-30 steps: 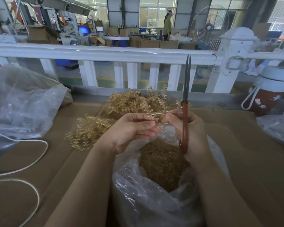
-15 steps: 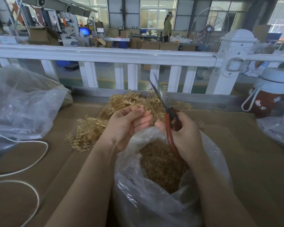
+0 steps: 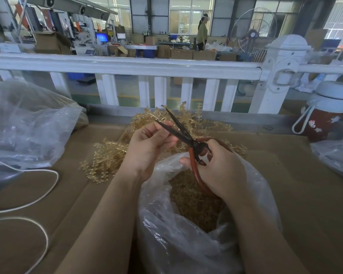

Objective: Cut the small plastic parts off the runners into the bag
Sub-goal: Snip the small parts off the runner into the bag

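Observation:
My right hand [image 3: 220,167] grips red-handled scissors [image 3: 194,155] whose dark blades stand apart and point up-left toward my left hand [image 3: 149,145]. The left hand's fingers are curled beside the blades; what they pinch is hidden. Below both hands a clear plastic bag [image 3: 166,234] stands open, filled with small tan cut parts [image 3: 190,202]. A heap of tan plastic runners [image 3: 105,161] lies on the cardboard behind and left of my hands.
A large clear bag [image 3: 28,125] lies at the left, with a white cord [image 3: 38,194] looping over the cardboard table [image 3: 305,194]. A red bottle with a white lid [image 3: 325,115] stands at the right. A white railing [image 3: 127,66] runs along the table's far edge.
The scissors swung down from upright to point up-left, and their blades have parted. My left hand rose slightly toward the blades.

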Tool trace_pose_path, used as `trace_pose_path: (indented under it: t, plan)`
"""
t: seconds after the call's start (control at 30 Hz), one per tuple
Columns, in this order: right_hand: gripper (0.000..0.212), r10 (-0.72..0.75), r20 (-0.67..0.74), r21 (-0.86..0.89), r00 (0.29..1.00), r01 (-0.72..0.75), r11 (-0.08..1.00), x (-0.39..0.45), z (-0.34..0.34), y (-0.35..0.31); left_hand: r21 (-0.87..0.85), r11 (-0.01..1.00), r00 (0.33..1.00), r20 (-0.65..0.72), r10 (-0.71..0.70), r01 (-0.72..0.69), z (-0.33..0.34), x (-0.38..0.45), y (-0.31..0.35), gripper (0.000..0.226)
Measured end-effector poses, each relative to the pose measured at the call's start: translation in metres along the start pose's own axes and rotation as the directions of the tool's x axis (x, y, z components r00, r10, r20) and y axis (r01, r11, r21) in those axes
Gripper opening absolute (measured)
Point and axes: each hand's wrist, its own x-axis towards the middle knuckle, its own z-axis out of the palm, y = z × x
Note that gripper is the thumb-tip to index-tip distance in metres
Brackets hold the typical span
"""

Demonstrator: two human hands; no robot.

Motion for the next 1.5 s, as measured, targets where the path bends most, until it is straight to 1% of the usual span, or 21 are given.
trace_pose_path:
  t: [0.07, 0.23, 0.33, 0.43, 0.57, 0.67, 0.83, 0.9, 1.03, 1.1, 1.23, 1.37, 1.5]
  plan:
    - [0.064, -0.004, 0.004, -0.007, 1.000, 0.004, 1.000, 0.0006, 0.0004, -0.0005, 0.010, 1.000, 1.000, 0.000, 0.008, -0.008, -0.0001, 0.0003, -0.0006, 0.017]
    - [0.075, -0.013, 0.000, 0.011, 1.000, 0.013, 1.000, 0.0003, -0.0011, -0.0025, 0.026, 0.999, 1.000, 0.013, 0.019, -0.019, 0.0003, -0.0007, -0.0004, 0.020]
    - [0.072, -0.010, -0.005, 0.004, 1.000, 0.010, 1.000, 0.0004, -0.0018, -0.0027, 0.022, 1.000, 1.000, 0.013, 0.015, -0.016, 0.0002, -0.0006, 0.0007, 0.018]
    - [0.075, -0.016, -0.015, -0.008, 1.000, 0.016, 1.000, 0.0005, -0.0012, -0.0022, 0.025, 1.000, 1.000, 0.014, 0.014, -0.015, -0.0007, -0.0001, 0.0014, 0.017]
    - [0.072, -0.033, -0.030, 0.000, 0.999, 0.033, 0.999, -0.0007, -0.0014, -0.0034, 0.025, 1.000, 1.000, 0.013, 0.016, -0.017, -0.0015, 0.0002, 0.0016, 0.019]
    - [0.074, -0.043, -0.036, 0.005, 0.998, 0.043, 0.999, -0.0013, -0.0013, -0.0037, 0.022, 1.000, 1.000, 0.015, 0.020, -0.020, -0.0023, 0.0001, 0.0024, 0.018]
    - [0.079, -0.032, -0.038, -0.036, 0.999, 0.031, 0.999, -0.0009, -0.0004, -0.0022, 0.021, 1.000, 1.000, 0.008, 0.019, -0.019, -0.0029, -0.0017, 0.0043, 0.016]
    - [0.077, -0.041, -0.056, -0.056, 0.998, 0.038, 0.998, -0.0009, -0.0010, -0.0025, 0.019, 1.000, 1.000, 0.009, 0.016, -0.016, -0.0035, -0.0027, 0.0056, 0.013]
    - [0.062, -0.094, -0.145, -0.049, 0.985, 0.088, 0.995, -0.0041, -0.0048, -0.0077, 0.045, 0.999, 1.000, 0.000, -0.005, 0.005, -0.0045, -0.0040, 0.0059, 0.012]
    - [0.058, -0.106, -0.163, -0.044, 0.981, 0.100, 0.994, -0.0047, -0.0059, -0.0088, 0.057, 0.998, 1.000, 0.001, -0.011, 0.011, -0.0042, -0.0042, 0.0056, 0.013]
    - [0.061, -0.100, -0.138, -0.048, 0.985, 0.094, 0.994, -0.0043, -0.0056, -0.0066, 0.048, 0.999, 1.000, 0.015, -0.014, 0.013, -0.0035, -0.0038, 0.0069, 0.013]
    - [0.058, -0.102, -0.154, -0.040, 0.983, 0.097, 0.994, -0.0044, -0.0057, -0.0071, 0.041, 0.999, 1.000, 0.015, -0.015, 0.014, -0.0047, -0.0027, 0.0066, 0.013]
    - [0.063, -0.104, -0.139, -0.051, 0.985, 0.098, 0.994, -0.0031, -0.0043, -0.0051, 0.035, 0.999, 1.000, 0.023, -0.016, 0.015, -0.0052, -0.0021, 0.0062, 0.015]
